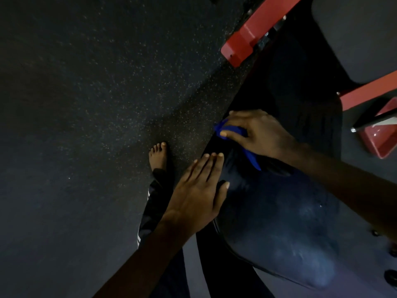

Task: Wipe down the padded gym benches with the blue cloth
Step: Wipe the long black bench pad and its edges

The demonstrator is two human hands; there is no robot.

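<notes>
Dim light, looking steeply down. The padded worktop (279, 222) runs from 5 o'clock up toward 1 o'clock. It is a long, rounded cushion in dark, smooth vinyl, with a dull bluish sheen and pale smears on its near end. Our left hand (199, 190) lies flat on the cushion's 9 o'clock edge. Its fingers (206, 166) are straight and close together, the thumb is spread, and it holds nothing. Just past it toward 1 o'clock, our right hand (257, 134) grips the blue cloth (233, 129) against the padding, fingers (240, 117) curled over it. The cloth is bunched into soft folds. One bright tuft shows ahead of the thumb, and a pointed tail sticks out under the wrist toward 5 o'clock. At 12 to 1 o'clock a red frame (253, 33) of boxy, painted metal crosses the cushion. A second dark pad (354, 39) sits at 2 o'clock, and a glossy red base (380, 136) at 3 o'clock. The floor (96, 93) fills the 9 o'clock half with black rubber, grainy with pale flecks. A bare foot (159, 154) stands on it beside the worktop, above a dark trouser leg (150, 207) with white stripes.
</notes>
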